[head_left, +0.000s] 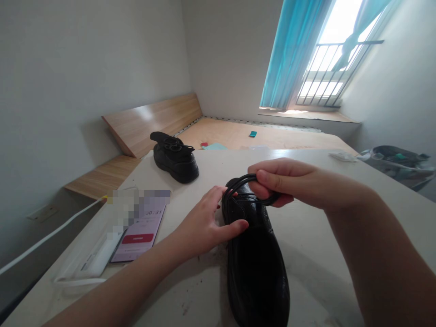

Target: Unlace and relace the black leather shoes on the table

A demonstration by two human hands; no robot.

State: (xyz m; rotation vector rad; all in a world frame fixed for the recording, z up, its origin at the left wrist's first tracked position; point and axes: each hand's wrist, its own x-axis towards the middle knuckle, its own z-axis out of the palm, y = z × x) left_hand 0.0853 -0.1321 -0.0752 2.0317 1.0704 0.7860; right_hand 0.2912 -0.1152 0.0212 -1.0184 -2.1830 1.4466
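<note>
A black leather shoe (pixel 257 277) lies on the pale table top (pixel 316 236) with its toe towards me. My left hand (pixel 207 220) grips the shoe's upper near the opening, thumb across the top. A black shoelace (pixel 243 184) rises from the eyelets in loops, and my right hand (pixel 281 184) pinches those loops above the shoe. The eyelets are partly hidden by my fingers. A second black shoe (pixel 175 159) stands farther off on the table, its lace gathered on top.
A phone (pixel 139 234) showing a timer lies left of my left hand, beside a white pouch (pixel 98 256) and a white cable (pixel 47 238). A wooden bed frame (pixel 153 125) lies beyond the table. A grey bag (pixel 395 165) sits to the right.
</note>
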